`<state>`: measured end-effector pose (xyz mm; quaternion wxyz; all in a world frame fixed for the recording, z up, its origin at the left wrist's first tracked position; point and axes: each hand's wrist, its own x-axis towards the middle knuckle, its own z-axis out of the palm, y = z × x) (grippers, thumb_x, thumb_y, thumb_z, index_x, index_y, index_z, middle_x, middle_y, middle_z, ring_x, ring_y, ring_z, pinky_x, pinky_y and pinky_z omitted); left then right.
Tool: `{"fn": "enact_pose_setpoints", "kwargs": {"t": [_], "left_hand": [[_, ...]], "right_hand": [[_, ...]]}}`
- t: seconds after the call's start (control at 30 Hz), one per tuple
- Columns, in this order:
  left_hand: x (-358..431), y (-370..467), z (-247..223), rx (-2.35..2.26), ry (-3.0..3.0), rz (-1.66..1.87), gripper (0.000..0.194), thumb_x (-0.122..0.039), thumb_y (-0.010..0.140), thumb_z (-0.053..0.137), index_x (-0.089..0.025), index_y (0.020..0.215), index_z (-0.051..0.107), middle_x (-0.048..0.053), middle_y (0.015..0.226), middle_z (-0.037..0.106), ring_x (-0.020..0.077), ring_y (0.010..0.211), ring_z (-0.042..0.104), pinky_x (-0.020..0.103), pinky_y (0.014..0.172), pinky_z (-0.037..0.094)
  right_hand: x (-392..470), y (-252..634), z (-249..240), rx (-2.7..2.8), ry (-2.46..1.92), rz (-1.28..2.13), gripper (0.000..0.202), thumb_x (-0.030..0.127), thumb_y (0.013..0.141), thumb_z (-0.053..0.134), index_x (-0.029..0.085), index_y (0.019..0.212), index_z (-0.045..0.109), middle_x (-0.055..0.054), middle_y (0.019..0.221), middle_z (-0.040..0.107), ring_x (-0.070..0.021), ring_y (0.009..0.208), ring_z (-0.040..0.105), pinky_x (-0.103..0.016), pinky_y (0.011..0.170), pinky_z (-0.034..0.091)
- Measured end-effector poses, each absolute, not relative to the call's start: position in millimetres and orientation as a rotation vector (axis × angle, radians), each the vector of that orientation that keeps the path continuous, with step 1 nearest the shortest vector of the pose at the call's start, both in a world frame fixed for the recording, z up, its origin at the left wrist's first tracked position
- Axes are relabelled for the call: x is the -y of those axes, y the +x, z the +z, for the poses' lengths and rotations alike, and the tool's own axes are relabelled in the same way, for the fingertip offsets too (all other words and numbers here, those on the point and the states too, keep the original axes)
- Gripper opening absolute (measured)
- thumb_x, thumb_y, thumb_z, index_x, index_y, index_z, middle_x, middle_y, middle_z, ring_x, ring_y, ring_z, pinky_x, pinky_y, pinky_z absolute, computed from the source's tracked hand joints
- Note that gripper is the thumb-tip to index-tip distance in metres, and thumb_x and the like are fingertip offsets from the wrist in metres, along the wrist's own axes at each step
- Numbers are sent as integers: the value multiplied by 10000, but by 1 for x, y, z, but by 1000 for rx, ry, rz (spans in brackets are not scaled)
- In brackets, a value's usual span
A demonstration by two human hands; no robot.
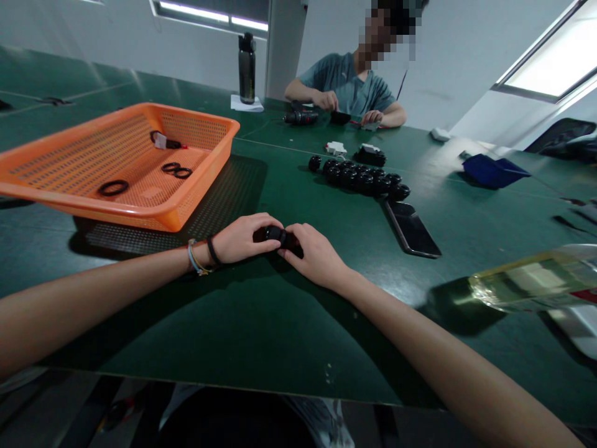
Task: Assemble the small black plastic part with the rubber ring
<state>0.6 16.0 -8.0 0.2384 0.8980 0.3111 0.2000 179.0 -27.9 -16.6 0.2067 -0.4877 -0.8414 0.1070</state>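
Observation:
Between my two hands, just above the green table (pixel 298 348), is a small round black part (pixel 275 234). My left hand (pixel 245 238) has its thumb and fingers closed on the part's left side. From the right, my right hand (pixel 313 254) grips the same part with thumb and fingertips. Beyond my right hand lies a cluster of several similar black round parts (pixel 364 180). An orange basket (pixel 177 211) stands at the left, with black rings (pixel 113 188) and a dark item with a white tag (pixel 160 140) in it.
A phone (pixel 413 230) lies right of my hands, touching or close to the cluster. Farther right are a bottle of yellowish liquid (pixel 536 280) and a blue tray (pixel 494 171). Across the table, a person (pixel 347 78) handles items beside a power tool (pixel 301 116) and a dark bottle (pixel 247 70).

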Motion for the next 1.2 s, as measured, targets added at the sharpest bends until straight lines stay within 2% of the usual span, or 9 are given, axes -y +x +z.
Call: {"fn": "enact_pose_setpoints", "kwargs": {"t": [1.2], "left_hand": [[-16,1,-7,-849,2443,533,329,-376,762,484,-132,973,549,63,949,589,179,849,548,285,765,423]], "right_hand": [[27,181,-17,2340,-1337,317,220,256,759,533,139,943,511,-65,830,555,-170,767,492,-297,650,409]]}}
